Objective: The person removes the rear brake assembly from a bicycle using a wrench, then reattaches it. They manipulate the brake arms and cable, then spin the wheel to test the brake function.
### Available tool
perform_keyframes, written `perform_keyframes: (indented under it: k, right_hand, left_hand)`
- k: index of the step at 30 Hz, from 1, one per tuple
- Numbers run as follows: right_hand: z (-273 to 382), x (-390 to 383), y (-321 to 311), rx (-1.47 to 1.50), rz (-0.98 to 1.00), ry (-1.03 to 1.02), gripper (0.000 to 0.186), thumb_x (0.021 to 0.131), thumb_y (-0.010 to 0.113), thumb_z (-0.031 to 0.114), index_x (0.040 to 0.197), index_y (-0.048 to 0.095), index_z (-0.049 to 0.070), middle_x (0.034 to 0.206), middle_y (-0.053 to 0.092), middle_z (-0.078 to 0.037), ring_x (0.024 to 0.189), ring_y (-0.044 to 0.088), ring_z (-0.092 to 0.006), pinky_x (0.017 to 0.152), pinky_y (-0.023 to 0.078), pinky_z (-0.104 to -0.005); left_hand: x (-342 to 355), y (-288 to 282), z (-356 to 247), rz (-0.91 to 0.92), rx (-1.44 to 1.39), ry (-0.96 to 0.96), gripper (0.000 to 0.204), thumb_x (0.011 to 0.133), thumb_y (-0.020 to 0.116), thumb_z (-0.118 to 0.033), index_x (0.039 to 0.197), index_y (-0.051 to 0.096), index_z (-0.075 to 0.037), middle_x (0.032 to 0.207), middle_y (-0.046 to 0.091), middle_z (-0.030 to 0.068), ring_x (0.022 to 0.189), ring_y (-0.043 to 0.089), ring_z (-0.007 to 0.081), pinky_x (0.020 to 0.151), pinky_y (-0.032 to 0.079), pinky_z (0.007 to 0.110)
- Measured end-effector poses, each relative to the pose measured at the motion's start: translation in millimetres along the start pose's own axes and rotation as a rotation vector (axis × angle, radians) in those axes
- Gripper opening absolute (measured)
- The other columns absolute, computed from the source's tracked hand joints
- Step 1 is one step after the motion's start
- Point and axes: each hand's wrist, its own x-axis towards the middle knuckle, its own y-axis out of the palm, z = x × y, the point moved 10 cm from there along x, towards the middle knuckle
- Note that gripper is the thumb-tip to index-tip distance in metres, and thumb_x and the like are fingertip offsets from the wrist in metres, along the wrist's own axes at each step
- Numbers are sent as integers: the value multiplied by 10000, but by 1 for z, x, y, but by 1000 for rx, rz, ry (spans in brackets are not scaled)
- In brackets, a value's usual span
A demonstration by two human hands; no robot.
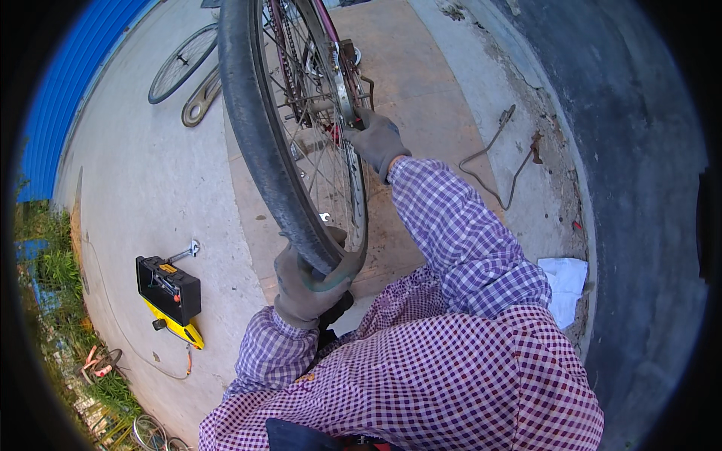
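A bicycle wheel with a worn black tyre (pixel 259 135) stands upright before me, fixed in a dark red bicycle frame (pixel 328 24). My left hand (pixel 312 282), in a grey glove, is wrapped round the tyre at its nearest part. My right hand (pixel 378 140), gloved alike, is closed at the right side of the wheel hub (pixel 321 107), beside the frame end. What its fingers hold there is hidden. A small red part (pixel 333 133) shows just left of those fingertips. Through the spokes, a small spanner (pixel 325 217) lies on the ground.
Left on the concrete are an open black-and-yellow toolbox (pixel 188 295), an adjustable wrench (pixel 184 252), a loose wheel (pixel 184 64) and a grey chain guard (pixel 201 99). Right lie a bent cable-like length (pixel 496 161) and white paper (pixel 564 289), near a dark wall (pixel 639 225).
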Motion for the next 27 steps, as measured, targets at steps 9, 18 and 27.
perform_keyframes:
  k: [9, 18, 27]
  right_hand:
    - [4, -1, -6, -12, -38, 3, 501, 923, 750, 346, 1277, 679, -2, 1184, 741, -203, 1085, 716, -298, 967, 526, -381]
    - [13, -3, -6, -82, -20, 8, 410, 962, 694, 337, 1250, 697, 45, 1147, 743, -205, 1054, 713, -333, 944, 532, -411]
    - [19, -7, -1, -140, -22, -33, 438, 953, 699, 342, 1272, 679, 42, 1162, 726, -237, 1086, 696, -378, 955, 525, -425]
  left_hand:
    - [0, 3, 4, 63, 43, -67, 357, 769, 833, -158, 1020, 692, 53, 872, 707, 96, 748, 685, 172, 677, 543, 322]
    - [-4, 1, -1, 73, 73, -56, 382, 755, 845, -172, 1034, 695, 41, 941, 721, 116, 806, 700, 202, 728, 556, 347]
    - [-6, -3, -13, -8, 59, 71, 250, 746, 809, -86, 927, 695, 44, 704, 680, 79, 609, 662, 165, 572, 510, 315]
